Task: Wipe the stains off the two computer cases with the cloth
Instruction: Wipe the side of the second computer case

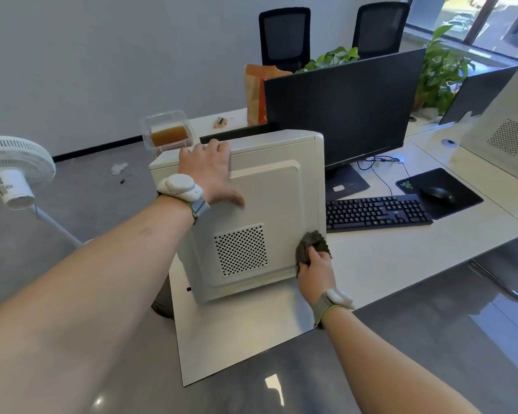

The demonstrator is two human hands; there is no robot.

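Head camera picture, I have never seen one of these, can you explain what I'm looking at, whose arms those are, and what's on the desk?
This is one picture from a wide-angle camera worn on a person's head, looking forward and down, so the two arms reaching in are that person's own. There is no robot.

The left hand rests flat on the upper edge of a white computer case that stands on a white desk, apparently steadying it. The right hand grips a dark cloth and presses it against the case's lower right corner, beside the vent holes. Both wrists wear white strap-on devices.

Also on the desk: a black monitor, a black keyboard, and a mouse on a black pad. A second white case shows at the far right edge. A white fan stands on the left.
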